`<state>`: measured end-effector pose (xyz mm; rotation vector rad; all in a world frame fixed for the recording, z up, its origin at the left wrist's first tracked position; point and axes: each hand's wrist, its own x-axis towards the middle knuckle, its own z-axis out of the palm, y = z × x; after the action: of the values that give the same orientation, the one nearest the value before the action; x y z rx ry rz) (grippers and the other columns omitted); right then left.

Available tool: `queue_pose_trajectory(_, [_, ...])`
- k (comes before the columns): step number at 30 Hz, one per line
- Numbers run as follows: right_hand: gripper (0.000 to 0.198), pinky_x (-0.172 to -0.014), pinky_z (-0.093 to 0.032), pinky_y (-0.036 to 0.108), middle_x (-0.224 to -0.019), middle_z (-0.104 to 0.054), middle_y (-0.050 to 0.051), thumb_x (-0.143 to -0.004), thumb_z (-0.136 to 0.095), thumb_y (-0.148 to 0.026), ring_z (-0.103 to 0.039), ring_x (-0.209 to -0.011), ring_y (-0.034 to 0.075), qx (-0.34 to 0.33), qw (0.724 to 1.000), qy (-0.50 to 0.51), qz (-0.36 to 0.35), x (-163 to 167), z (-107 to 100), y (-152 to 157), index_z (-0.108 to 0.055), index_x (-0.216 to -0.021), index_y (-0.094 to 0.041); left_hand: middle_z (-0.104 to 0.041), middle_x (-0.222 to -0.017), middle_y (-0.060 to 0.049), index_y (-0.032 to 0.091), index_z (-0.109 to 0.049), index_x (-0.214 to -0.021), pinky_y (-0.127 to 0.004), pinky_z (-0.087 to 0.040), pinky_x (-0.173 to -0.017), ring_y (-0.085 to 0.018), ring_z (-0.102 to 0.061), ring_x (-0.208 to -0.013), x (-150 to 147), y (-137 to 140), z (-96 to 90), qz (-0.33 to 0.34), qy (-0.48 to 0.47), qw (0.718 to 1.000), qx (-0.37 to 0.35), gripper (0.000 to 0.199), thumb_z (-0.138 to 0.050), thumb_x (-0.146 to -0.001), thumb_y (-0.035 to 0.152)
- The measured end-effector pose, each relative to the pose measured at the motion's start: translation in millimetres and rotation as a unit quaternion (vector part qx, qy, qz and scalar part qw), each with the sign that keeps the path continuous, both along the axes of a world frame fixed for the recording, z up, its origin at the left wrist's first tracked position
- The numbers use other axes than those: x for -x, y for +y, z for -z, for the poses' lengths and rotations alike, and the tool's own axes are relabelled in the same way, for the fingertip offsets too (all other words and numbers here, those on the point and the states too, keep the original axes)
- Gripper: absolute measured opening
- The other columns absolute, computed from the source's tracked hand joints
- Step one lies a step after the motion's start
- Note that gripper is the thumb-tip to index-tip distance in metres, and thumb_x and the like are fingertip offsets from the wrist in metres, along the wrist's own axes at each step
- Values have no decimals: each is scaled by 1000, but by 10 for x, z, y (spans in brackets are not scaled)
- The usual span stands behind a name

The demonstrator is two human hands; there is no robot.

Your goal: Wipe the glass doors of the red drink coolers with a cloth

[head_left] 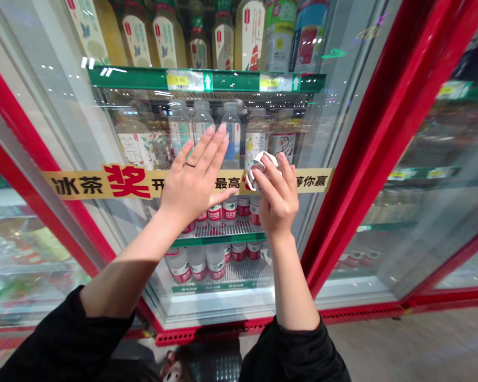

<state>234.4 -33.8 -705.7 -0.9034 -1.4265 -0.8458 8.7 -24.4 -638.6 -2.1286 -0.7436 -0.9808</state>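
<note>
My left hand (199,172) lies flat with fingers stretched out against the glass door (223,307) of a red-framed drinks fridge. A ring circles one finger. To its right, my right hand (279,193) is closed around a crumpled white cloth or tissue (258,164), which meets the glass. Both hands cover parts of a yellow strip (83,184) with black and red characters that runs across the door. Behind the glass, bottles (231,127) stand on the middle shelf, partly hidden by my fingers.
A green shelf edge (135,77) with price tags carries tall bottles (171,37) above. Red-capped or red-labelled water bottles (216,265) fill the lower shelves. Red door frames (362,122) stand at both sides, with more fridges beyond. The grey floor (422,345) shows at the lower right.
</note>
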Motion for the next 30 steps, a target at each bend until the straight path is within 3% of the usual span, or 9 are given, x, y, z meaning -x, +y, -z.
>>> queue_pose_trajectory(4, [68, -135, -37, 73, -165, -63, 2, -110, -39, -11, -40, -168, 33, -42, 998, 57, -1, -105, 42, 71, -46, -168, -45, -21, -187, -9, 21, 0, -181, -49, -9, -145, -31, -20, -174, 1, -57, -17, -9, 12, 1000, -11, 99, -57, -106, 53])
queue_pose_trajectory(7, [74, -135, -37, 72, -174, -53, 3, -109, -33, -9, -31, -172, 32, -24, 998, 61, 14, -81, -54, 6, -32, -175, -44, -21, -187, -10, 18, -2, -181, -48, -7, -146, -29, -17, -175, -2, -55, -9, -17, 15, 999, -24, 97, -55, -108, 54])
queue_pose_trajectory(11, [71, -133, -45, 65, -163, -66, 0, -109, -35, -8, -42, -168, 28, 14, 1000, -4, 21, 18, -87, -88, -46, -168, -45, -18, -187, -5, 18, 3, -181, -39, 3, -146, -22, -9, -175, -5, -12, 12, -24, 14, 998, -56, 96, -50, -110, 56])
queue_pose_trajectory(14, [68, -131, -48, 65, -151, -75, -2, -107, -40, -6, -50, -162, 27, -42, 999, -10, -3, -3, -12, -60, -58, -159, -46, -20, -186, -7, 19, 6, -180, -40, 1, -146, -23, -13, -175, 0, -8, 9, -28, 18, 997, -63, 101, -54, -109, 58])
queue_pose_trajectory(16, [72, -132, -45, 68, -155, -72, 0, -105, -39, -4, -46, -165, 29, -56, 998, 14, -2, -53, 7, -32, -55, -162, -45, -23, -186, -9, 20, 8, -180, -46, -6, -147, -27, -20, -174, 4, -22, -2, -25, 20, 998, -57, 104, -58, -108, 57])
queue_pose_trajectory(21, [84, -136, -32, 75, -177, -49, 3, -99, -36, -2, -22, -175, 31, 29, 999, 32, 4, -76, -121, -84, -35, -175, -39, -24, -186, -11, 24, 8, -180, -54, -14, -145, -33, -26, -173, -4, -87, -33, -9, 18, 999, -47, 107, -63, -106, 56])
queue_pose_trajectory(24, [76, -138, -34, 68, -170, -59, -1, -102, -39, -3, -29, -173, 28, 44, 999, -7, -17, -42, -131, -111, -51, -166, -42, -22, -186, -14, 19, 6, -180, -57, -14, -144, -35, -24, -174, -35, -152, -56, -9, 19, 999, -43, 110, -63, -105, 59])
queue_pose_trajectory(27, [69, -137, -37, 65, -156, -72, -3, -103, -42, -3, -42, -168, 26, -15, 999, -19, -36, -89, -49, -66, -64, -154, -43, -22, -185, -18, 14, 5, -180, -57, -14, -144, -34, -21, -174, -94, -207, -94, -14, 32, 998, -44, 113, -65, -104, 58])
queue_pose_trajectory(30, [78, -137, -34, 71, -164, -65, 1, -100, -40, -1, -37, -170, 29, -31, 999, 20, -25, -193, -13, -24, -52, -166, -41, -20, -186, -13, 16, 9, -179, -53, -13, -145, -28, -18, -175, -195, -220, -148, -17, 54, 997, -47, 112, -63, -103, 58])
